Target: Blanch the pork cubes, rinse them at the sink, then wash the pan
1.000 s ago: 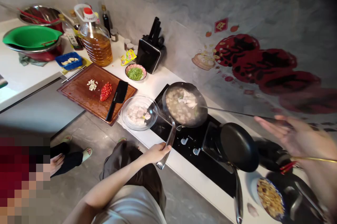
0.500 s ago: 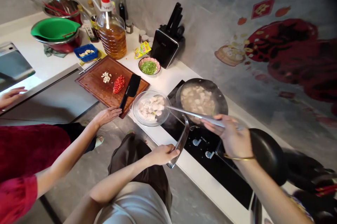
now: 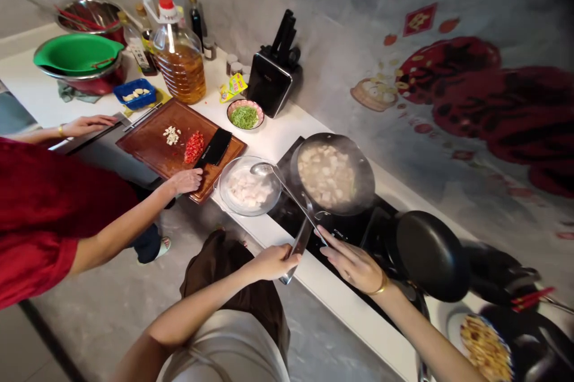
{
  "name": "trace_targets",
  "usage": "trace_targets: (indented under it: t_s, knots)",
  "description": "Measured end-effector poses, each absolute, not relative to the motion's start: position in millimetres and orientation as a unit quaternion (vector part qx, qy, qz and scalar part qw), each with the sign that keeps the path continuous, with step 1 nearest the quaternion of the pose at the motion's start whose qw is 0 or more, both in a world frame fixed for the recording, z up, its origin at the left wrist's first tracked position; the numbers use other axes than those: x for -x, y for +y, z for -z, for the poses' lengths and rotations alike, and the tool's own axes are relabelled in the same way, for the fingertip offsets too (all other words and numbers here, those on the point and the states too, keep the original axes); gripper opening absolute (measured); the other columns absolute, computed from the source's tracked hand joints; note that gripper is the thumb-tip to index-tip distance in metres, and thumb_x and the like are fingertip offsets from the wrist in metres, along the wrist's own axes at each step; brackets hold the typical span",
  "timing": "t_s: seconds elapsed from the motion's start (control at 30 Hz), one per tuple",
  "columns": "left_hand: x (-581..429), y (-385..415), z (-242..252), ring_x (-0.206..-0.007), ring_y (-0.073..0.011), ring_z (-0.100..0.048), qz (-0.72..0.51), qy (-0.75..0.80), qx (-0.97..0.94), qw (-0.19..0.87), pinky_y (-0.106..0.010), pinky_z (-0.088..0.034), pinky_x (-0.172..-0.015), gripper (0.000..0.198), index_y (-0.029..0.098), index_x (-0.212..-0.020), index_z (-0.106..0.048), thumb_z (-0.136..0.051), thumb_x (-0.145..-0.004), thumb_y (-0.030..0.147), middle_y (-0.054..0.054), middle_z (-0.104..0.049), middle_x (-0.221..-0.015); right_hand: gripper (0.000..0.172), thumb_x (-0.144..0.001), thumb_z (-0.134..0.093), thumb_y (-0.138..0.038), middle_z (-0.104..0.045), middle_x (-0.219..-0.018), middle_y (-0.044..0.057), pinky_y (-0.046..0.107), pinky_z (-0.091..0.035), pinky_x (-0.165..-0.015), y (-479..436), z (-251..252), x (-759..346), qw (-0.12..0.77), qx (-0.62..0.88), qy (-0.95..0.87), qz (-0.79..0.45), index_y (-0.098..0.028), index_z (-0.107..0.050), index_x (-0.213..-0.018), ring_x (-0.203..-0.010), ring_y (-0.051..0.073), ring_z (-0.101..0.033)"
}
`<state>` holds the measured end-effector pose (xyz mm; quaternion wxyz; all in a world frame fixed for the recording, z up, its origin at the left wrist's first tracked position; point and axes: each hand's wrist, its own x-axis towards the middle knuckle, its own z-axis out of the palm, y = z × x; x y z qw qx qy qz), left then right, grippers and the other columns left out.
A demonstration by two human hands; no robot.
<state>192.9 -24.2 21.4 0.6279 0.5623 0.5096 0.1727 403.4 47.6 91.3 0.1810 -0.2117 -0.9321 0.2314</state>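
My left hand [image 3: 278,261] is closed around the handle [image 3: 299,247] of a black wok [image 3: 368,193], where pale chunks simmer in cloudy, steaming liquid. In my right hand [image 3: 352,262] is the thin metal handle of a ladle [image 3: 262,169]. Its bowl hangs over the far rim side of a clear glass bowl [image 3: 228,205], away from the wok. Pale cooked pieces [image 3: 249,188] lie inside that glass bowl, left of the wok on the counter edge. I cannot tell whether the ladle holds anything.
A co-worker's hand [image 3: 186,180] is at the handle of a black cleaver [image 3: 219,146] on a wooden board [image 3: 147,131] with chopped red pepper. A bowl of sliced greens [image 3: 244,116], an oil jug [image 3: 179,68] and a knife block [image 3: 269,83] stand behind. A frying pan [image 3: 433,256] sits right.
My right hand has moved down toward the counter's front edge, and the ladle now slants over the glass bowl. My left hand keeps the wok handle. The co-worker's far hand has shifted right.
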Motion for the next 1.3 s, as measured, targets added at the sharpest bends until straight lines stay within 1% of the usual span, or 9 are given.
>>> trace_targets:
  t_s: [0.1,0.2,0.4,0.53,0.7,0.8,0.93,1.03,1.3]
  knots:
    - [-193.3,-22.7,-20.2,-0.079,-0.0205,-0.059,-0.163,0.510,-0.559,0.632,-0.030,-0.043,-0.075,0.039,0.019,-0.084,-0.054,-0.035,-0.091,0.053,-0.003,-0.062,-0.077,0.021,-0.097,-0.039,-0.024,-0.067,-0.118,0.009,0.041,-0.059,-0.088,35.1,-92.5,-397.8,0.341,0.358,-0.805,-0.328,-0.024,-0.058,-0.105,-0.109,0.026,-0.064]
    - [-196.9,-22.2,-13.0,-0.078,-0.0190,-0.059,-0.189,0.508,-0.535,0.649,-0.029,-0.043,-0.075,0.040,0.020,-0.081,-0.050,-0.037,-0.089,0.057,-0.002,-0.060,-0.076,0.021,-0.098,-0.039,-0.036,-0.070,-0.089,0.003,0.041,-0.063,-0.076,37.4,-103.9,-399.6,0.493,0.501,-0.595,-0.390,-0.023,-0.053,-0.091,-0.089,0.025,-0.072]
    - [-221.1,-18.0,4.7,-0.065,-0.0152,-0.062,-0.281,0.458,-0.311,0.784,-0.028,-0.046,-0.064,0.053,0.021,-0.077,-0.040,-0.052,-0.074,0.072,-0.002,-0.063,-0.075,0.033,-0.087,-0.056,-0.053,-0.064,-0.073,-0.001,0.038,-0.063,-0.069,72.2,-132.0,-440.4,0.592,0.542,-0.486,-0.346,-0.020,-0.053,-0.082,-0.077,0.025,-0.073]
    - [-235.8,-19.4,8.2,-0.049,-0.0111,-0.056,-0.314,0.435,-0.236,0.810,-0.027,-0.046,-0.055,0.058,0.020,-0.087,-0.043,-0.061,-0.067,0.072,0.005,-0.056,-0.064,0.033,-0.090,-0.048,-0.054,-0.066,-0.082,0.002,0.041,-0.062,-0.075,102.7,-114.7,-454.0,0.544,0.560,-0.577,-0.241,-0.021,-0.055,-0.087,-0.081,0.024,-0.073]
    - [-239.9,-21.4,13.5,-0.046,-0.0093,-0.054,-0.319,0.428,-0.244,0.809,-0.025,-0.045,-0.052,0.054,0.018,-0.095,-0.048,-0.059,-0.073,0.067,0.007,-0.053,-0.061,0.028,-0.095,-0.040,-0.043,-0.070,-0.105,0.009,0.044,-0.055,-0.091,132.9,-85.3,-467.0,0.299,0.558,-0.769,-0.089,-0.022,-0.059,-0.100,-0.101,0.026,-0.068]
    - [-240.0,-20.9,17.2,-0.045,-0.0090,-0.054,-0.320,0.428,-0.249,0.808,-0.025,-0.044,-0.051,0.054,0.018,-0.095,-0.048,-0.058,-0.074,0.067,0.007,-0.053,-0.061,0.031,-0.097,-0.036,-0.038,-0.069,-0.113,0.010,0.042,-0.053,-0.094,133.0,-84.8,-477.1,0.226,0.531,-0.813,-0.078,-0.021,-0.060,-0.104,-0.107,0.026,-0.066]
    - [-241.1,-20.5,21.2,-0.045,-0.0087,-0.053,-0.322,0.425,-0.252,0.807,-0.025,-0.044,-0.051,0.054,0.019,-0.095,-0.048,-0.058,-0.074,0.067,0.006,-0.054,-0.062,0.029,-0.098,-0.034,-0.039,-0.073,-0.102,0.007,0.037,-0.059,-0.079,114.3,-98.9,-485.2,0.222,0.547,-0.802,-0.098,-0.023,-0.059,-0.100,-0.086,0.023,-0.072]
    - [-240.8,-20.9,22.9,-0.046,-0.0083,-0.053,-0.319,0.424,-0.252,0.809,-0.024,-0.043,-0.052,0.052,0.019,-0.095,-0.048,-0.058,-0.075,0.066,0.006,-0.054,-0.062,0.030,-0.098,-0.035,-0.042,-0.074,-0.095,0.006,0.035,-0.060,-0.076,96.1,-111.1,-491.0,0.242,0.549,-0.789,-0.132,-0.024,-0.058,-0.096,-0.084,0.022,-0.073]
    - [-237.1,-21.0,19.7,-0.047,-0.0080,-0.053,-0.311,0.427,-0.255,0.810,-0.023,-0.042,-0.052,0.048,0.019,-0.093,-0.048,-0.057,-0.078,0.063,0.006,-0.054,-0.061,0.042,-0.089,-0.045,-0.061,-0.068,-0.080,0.005,0.038,-0.063,-0.064,71.9,-118.5,-514.2,0.381,0.606,-0.639,-0.282,-0.021,-0.057,-0.086,-0.070,0.024,-0.073]
